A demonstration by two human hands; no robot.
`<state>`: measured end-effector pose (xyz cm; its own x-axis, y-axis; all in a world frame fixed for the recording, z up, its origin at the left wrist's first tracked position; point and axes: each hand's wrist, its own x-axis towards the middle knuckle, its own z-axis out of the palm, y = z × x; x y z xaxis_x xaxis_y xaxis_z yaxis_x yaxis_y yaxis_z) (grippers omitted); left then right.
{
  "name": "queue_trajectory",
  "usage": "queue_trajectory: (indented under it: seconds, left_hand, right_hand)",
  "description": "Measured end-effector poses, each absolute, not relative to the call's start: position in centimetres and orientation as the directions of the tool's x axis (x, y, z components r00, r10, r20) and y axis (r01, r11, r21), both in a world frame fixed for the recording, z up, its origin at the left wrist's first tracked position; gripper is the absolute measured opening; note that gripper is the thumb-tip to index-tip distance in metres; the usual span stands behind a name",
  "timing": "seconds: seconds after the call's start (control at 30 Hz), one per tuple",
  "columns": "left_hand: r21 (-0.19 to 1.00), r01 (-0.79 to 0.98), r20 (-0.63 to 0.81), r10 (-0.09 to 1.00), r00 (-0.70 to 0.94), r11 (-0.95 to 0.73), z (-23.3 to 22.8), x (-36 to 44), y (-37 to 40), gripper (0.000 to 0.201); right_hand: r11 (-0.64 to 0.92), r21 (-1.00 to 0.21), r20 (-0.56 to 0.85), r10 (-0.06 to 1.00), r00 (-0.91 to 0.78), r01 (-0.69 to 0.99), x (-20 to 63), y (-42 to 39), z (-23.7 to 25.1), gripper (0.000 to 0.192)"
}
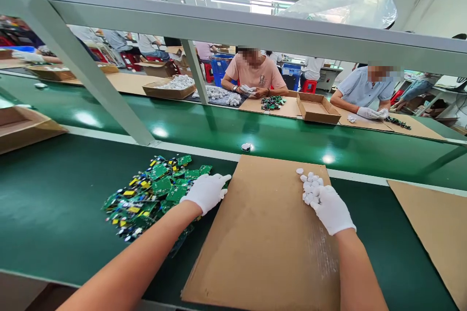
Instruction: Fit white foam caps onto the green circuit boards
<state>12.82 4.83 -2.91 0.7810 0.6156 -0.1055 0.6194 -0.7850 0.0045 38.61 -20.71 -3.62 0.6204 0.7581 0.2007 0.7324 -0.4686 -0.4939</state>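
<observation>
My left hand (207, 192), in a white glove, is at the right edge of a heap of green circuit boards (160, 187). Its fingers are closed and point right, with a dark green edge of a circuit board showing between them. On the right side of a cardboard sheet (270, 238) lies a small pile of white round plastic pieces (311, 185). My right hand (332, 210), gloved too, touches the near side of that pile, thumb and fingers bent together around a white piece. The fingertips partly blend with the white pieces.
A grey metal frame post (109, 73) and crossbar (233, 29) stand ahead. Beyond runs a green conveyor belt (204, 129) with a small white-topped piece (246, 147) on it. Two people sit across, handling parts. A cardboard box (29, 129) is at left, another cardboard sheet (434, 228) at right.
</observation>
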Motion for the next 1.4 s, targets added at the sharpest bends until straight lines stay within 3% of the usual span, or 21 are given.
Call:
queue_trajectory:
  seconds: [0.1, 0.17, 0.23, 0.27, 0.3, 0.33, 0.4, 0.5, 0.6, 0.7, 0.77, 0.83, 0.9, 0.97, 1.1, 1.17, 1.2, 1.27, 1.33, 1.4]
  left_hand:
    - [0.130, 0.636, 0.008, 0.642, 0.767, -0.761, -2.1, 13.7, 4.2, 0.041]
    - [0.402, 0.616, 0.100, 0.701, 0.706, -0.677, -1.5, 14.8, 2.9, 0.047]
    - [0.775, 0.443, 0.067, 0.755, 0.652, -0.451, -1.1, 16.1, 1.1, 0.055]
    - [0.923, 0.296, -0.018, 0.740, 0.673, -0.246, -1.0, 16.8, 0.1, 0.056]
    - [0.987, 0.157, -0.126, 0.659, 0.741, 0.013, -1.1, 17.5, -0.9, 0.055]
    - [0.963, 0.048, -0.197, 0.573, 0.795, 0.265, -1.2, 18.1, -1.9, 0.052]
    - [0.762, -0.048, -0.278, 0.394, 0.876, 0.646, -1.9, 19.1, -3.5, 0.045]
    - [0.510, -0.050, -0.319, 0.243, 0.916, 0.859, -3.4, 19.5, -4.5, 0.038]
    - [0.462, -0.032, -0.337, 0.209, 0.918, 0.886, -4.7, 19.4, -4.1, 0.034]
    - [0.473, -0.047, -0.351, 0.237, 0.906, 0.880, -5.4, 19.3, -3.5, 0.031]
    - [0.491, -0.097, -0.354, 0.300, 0.886, 0.866, -5.6, 19.5, -3.1, 0.027]
    - [0.488, -0.155, -0.359, 0.360, 0.861, 0.859, -5.6, 19.5, -2.9, 0.022]
    - [0.461, -0.201, -0.372, 0.394, 0.841, 0.864, -5.5, 19.5, -2.6, 0.020]
    - [0.449, -0.256, -0.386, 0.444, 0.809, 0.856, -5.4, 19.3, -2.3, 0.020]
    - [0.499, -0.394, -0.358, 0.598, 0.717, 0.772, -5.2, 19.0, -1.3, 0.021]
    - [0.497, -0.417, -0.348, 0.615, 0.707, 0.761, -5.2, 19.0, -1.0, 0.020]
    - [0.491, -0.419, -0.350, 0.614, 0.708, 0.764, -5.3, 19.0, -0.9, 0.020]
    - [0.492, -0.421, -0.354, 0.617, 0.703, 0.762, -5.3, 19.0, -0.8, 0.020]
    - [0.516, -0.441, -0.338, 0.648, 0.682, 0.734, -5.3, 19.0, -0.7, 0.021]
    - [0.537, -0.463, -0.320, 0.678, 0.662, 0.705, -5.3, 19.0, -0.6, 0.021]
  right_hand:
    - [-0.249, -0.650, 0.255, 0.818, 0.515, 0.718, 37.3, -20.2, -3.0, 0.011]
    - [-0.176, -0.786, 0.224, 0.813, 0.537, 0.593, 36.3, -20.0, -2.4, 0.012]
    - [-0.151, -0.899, 0.106, 0.835, 0.539, 0.412, 35.4, -20.0, -2.0, 0.019]
    - [-0.149, -0.936, 0.041, 0.852, 0.522, 0.317, 34.9, -20.0, -1.9, 0.025]
    - [-0.151, -0.961, -0.017, 0.868, 0.496, 0.232, 34.5, -19.9, -1.8, 0.032]
    - [-0.156, -0.974, -0.063, 0.884, 0.464, 0.165, 34.1, -19.8, -1.8, 0.037]
    - [-0.190, -0.977, -0.138, 0.906, 0.400, 0.093, 33.1, -19.4, -1.9, 0.037]
    - [-0.231, -0.969, -0.189, 0.918, 0.349, 0.083, 31.9, -18.5, -2.4, 0.019]
    - [-0.197, -0.973, -0.133, 0.907, 0.399, 0.122, 31.9, -17.8, -3.8, 0.019]
    - [-0.184, -0.892, 0.038, 0.879, 0.475, 0.413, 32.2, -17.2, -5.7, 0.034]
    - [-0.196, -0.692, 0.161, 0.896, 0.414, 0.695, 31.5, -16.8, -6.6, 0.040]
    - [-0.154, -0.456, 0.166, 0.953, 0.254, 0.877, 30.1, -16.5, -6.9, 0.051]
    - [-0.071, -0.307, 0.096, 0.990, 0.105, 0.949, 28.8, -16.3, -6.7, 0.069]
    - [-0.023, -0.223, 0.051, 0.998, 0.035, 0.975, 28.5, -16.1, -6.5, 0.074]
    - [-0.266, -0.084, 0.044, 0.962, 0.270, 0.960, 29.9, -15.9, -6.6, 0.054]
    - [-0.343, -0.065, 0.056, 0.936, 0.347, 0.937, 29.5, -16.1, -6.7, 0.056]
    - [-0.297, -0.079, 0.056, 0.952, 0.302, 0.952, 28.8, -16.2, -6.6, 0.063]
    - [-0.050, -0.141, 0.035, 0.998, 0.055, 0.989, 27.1, -16.3, -6.3, 0.078]
    - [0.147, -0.190, 0.008, 0.989, -0.149, 0.971, 26.2, -16.0, -6.0, 0.078]
    - [0.099, -0.175, -0.003, 0.995, -0.101, 0.980, 26.8, -15.6, -5.9, 0.072]
